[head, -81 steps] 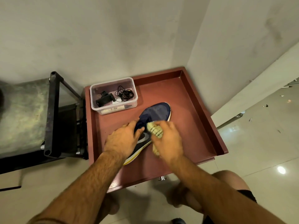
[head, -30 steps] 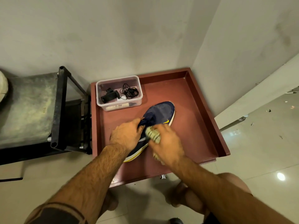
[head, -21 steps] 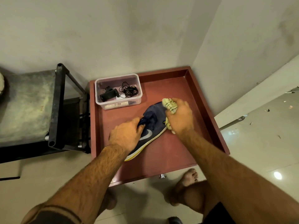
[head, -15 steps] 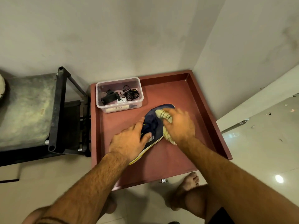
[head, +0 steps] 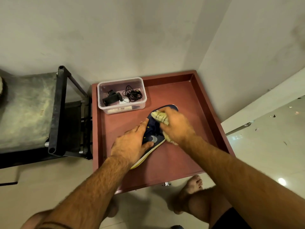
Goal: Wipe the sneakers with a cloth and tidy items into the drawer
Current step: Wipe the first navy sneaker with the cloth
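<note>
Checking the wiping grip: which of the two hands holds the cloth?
The right hand grips the cloth; the left hand lies flat on the sneaker.

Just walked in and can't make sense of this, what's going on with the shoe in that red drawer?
A person is cleaning a navy sneaker that lies in an open red drawer. The left hand presses flat on the shoe to steady it, while the right hand grips a yellowish cloth and rubs it on the toe end. Behind the shoe, a clear plastic box in the drawer holds a black cable and a small black gadget.
</note>
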